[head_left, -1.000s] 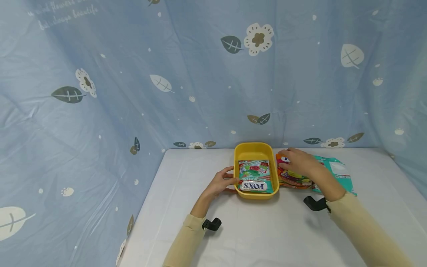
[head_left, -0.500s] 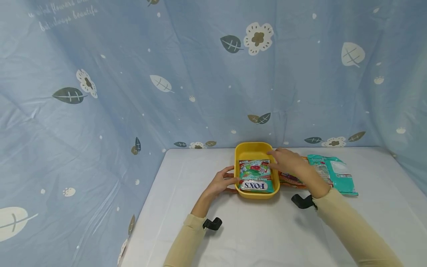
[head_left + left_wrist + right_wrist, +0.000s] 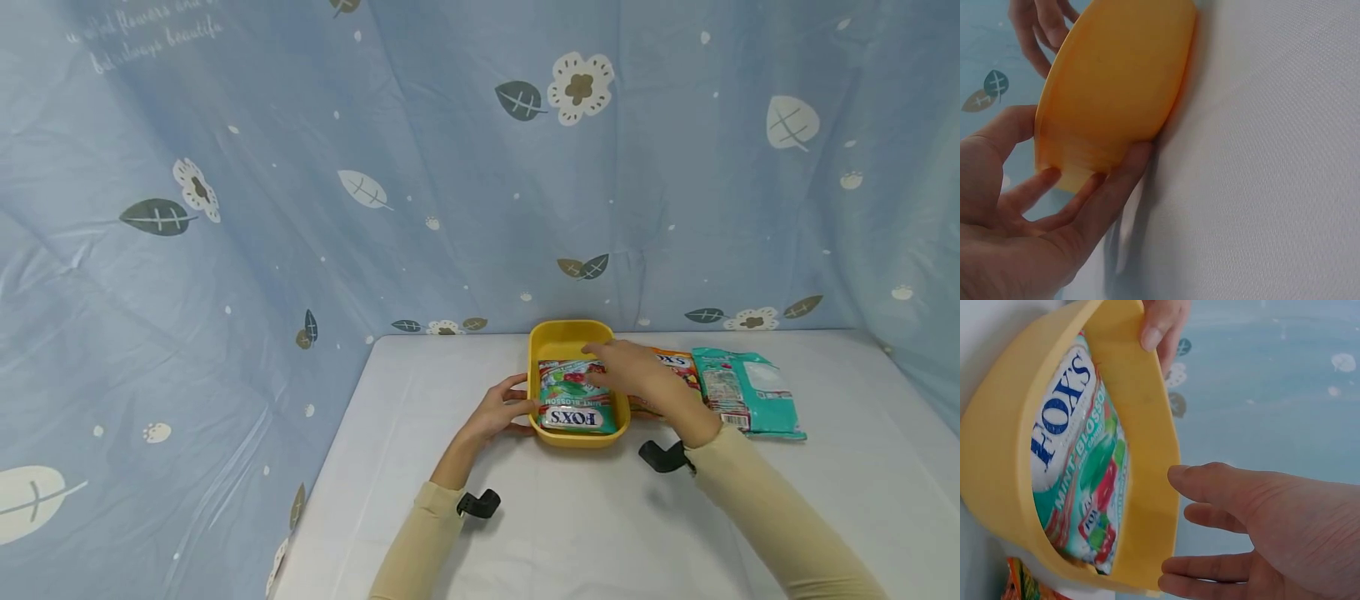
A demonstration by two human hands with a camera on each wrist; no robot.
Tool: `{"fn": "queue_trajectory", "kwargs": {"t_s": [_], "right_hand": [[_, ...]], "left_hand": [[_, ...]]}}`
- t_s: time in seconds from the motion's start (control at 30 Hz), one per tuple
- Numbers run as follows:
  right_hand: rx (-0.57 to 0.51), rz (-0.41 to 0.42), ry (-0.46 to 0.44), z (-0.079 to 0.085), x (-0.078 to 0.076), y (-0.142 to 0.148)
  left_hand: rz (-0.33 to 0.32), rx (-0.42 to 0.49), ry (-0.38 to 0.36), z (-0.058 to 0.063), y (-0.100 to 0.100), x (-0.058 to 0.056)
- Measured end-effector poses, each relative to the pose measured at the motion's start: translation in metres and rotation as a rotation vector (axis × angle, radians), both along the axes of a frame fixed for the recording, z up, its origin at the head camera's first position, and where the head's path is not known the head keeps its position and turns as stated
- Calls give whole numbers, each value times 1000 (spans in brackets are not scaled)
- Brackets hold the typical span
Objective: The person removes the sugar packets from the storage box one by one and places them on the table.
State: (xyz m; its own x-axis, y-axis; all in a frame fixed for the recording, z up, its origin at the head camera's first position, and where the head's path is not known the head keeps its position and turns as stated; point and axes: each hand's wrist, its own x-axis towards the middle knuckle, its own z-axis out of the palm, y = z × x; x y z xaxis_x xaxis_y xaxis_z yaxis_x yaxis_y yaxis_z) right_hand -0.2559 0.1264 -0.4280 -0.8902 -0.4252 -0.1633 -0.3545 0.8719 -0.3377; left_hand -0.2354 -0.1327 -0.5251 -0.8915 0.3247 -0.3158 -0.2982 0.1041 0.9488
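Shiny teal plastic candy bag (image 3: 573,396) in the near part of a yellow rounded plastic box (image 3: 573,440), left hand (image 3: 493,412) pinching its left wall, right hand (image 3: 633,368) over its right rim, fingers loosely spread, orange plastic candy bag (image 3: 681,364) just right, teal-and-white bag (image 3: 750,396) farther right.

right-hand fingers (image 3: 1213,567) hover near a yellow tub (image 3: 1146,419) holding a fox's packet (image 3: 1082,450).
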Motion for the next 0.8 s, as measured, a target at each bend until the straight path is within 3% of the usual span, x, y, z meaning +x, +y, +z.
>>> {"fn": "queue_trajectory", "kwargs": {"t_s": [0.37,0.8], "right_hand": [[-20,-10,-32,-10,4,-15],[-31,-117,-110,-23,7,-33]], "left_hand": [[5,-2,6,-2,1,0],[0,12,8,-3,0,1]]}}
